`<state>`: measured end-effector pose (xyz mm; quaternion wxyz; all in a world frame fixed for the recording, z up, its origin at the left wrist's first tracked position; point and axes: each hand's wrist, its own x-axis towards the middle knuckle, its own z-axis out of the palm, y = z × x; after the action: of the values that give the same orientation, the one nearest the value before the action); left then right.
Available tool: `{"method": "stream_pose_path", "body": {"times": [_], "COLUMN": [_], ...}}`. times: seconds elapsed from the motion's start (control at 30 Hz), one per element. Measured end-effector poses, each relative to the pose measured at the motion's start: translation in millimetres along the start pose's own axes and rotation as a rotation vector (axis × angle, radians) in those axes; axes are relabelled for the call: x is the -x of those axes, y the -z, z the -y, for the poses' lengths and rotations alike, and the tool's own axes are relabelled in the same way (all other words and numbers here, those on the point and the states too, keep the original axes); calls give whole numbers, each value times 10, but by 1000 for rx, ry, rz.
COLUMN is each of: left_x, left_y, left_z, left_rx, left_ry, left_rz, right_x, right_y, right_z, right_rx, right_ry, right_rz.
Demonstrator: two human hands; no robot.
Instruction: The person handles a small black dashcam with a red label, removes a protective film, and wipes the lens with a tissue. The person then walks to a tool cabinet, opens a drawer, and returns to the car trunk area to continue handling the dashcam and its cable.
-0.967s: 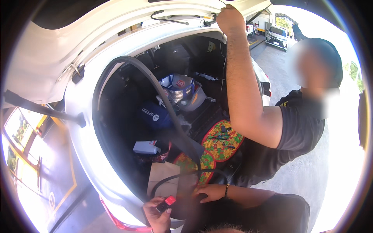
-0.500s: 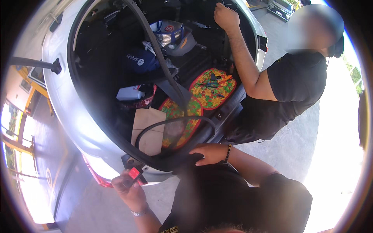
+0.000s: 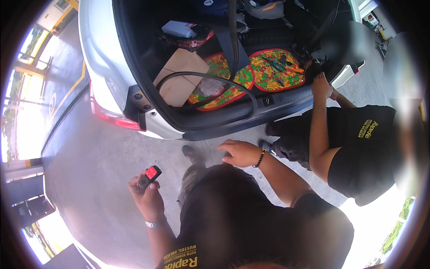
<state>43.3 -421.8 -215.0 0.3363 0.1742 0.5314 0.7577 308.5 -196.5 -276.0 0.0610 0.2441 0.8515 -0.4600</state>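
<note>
In my left hand (image 3: 147,197) is a small black device (image 3: 150,176) with a red face, pinched between thumb and fingers over the floor. My right hand (image 3: 244,154) hovers in front of my body, fingers stretched out and apart from the bumper; nothing shows in it. Ahead is the open boot of a silver car (image 3: 107,67). A black rubber seal (image 3: 232,38) hangs loose across the opening and loops over a brown cardboard piece (image 3: 183,67) and a leaf-patterned mat (image 3: 239,89). Another such mat (image 3: 291,83) carries several hand tools (image 3: 278,66).
At the boot's right side a co-worker in a black shirt (image 3: 367,148) has both hands (image 3: 321,87) near the opening's edge. A pale plastic bottle (image 3: 179,29) lies inside the boot on the left. The red tail light (image 3: 118,120) juts out beside the grey floor (image 3: 98,166).
The car now sits higher and farther off in my view. My right hand has come away from the bumper. The co-worker's raised hand has dropped to the opening's right edge.
</note>
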Motion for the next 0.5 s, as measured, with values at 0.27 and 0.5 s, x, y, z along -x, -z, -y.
{"method": "stream_pose_path", "body": {"times": [0.27,0.5], "left_x": [139,149], "left_y": [684,2037], "left_z": [-50,-360], "left_rx": [96,189], "left_ry": [-37,-130], "left_rz": [-68,-83], "right_x": [-260,-1286], "right_y": [-326,-1865], "right_z": [709,144], "right_rx": [-240,-956], "right_ry": [134,-116], "right_rz": [190,75]}}
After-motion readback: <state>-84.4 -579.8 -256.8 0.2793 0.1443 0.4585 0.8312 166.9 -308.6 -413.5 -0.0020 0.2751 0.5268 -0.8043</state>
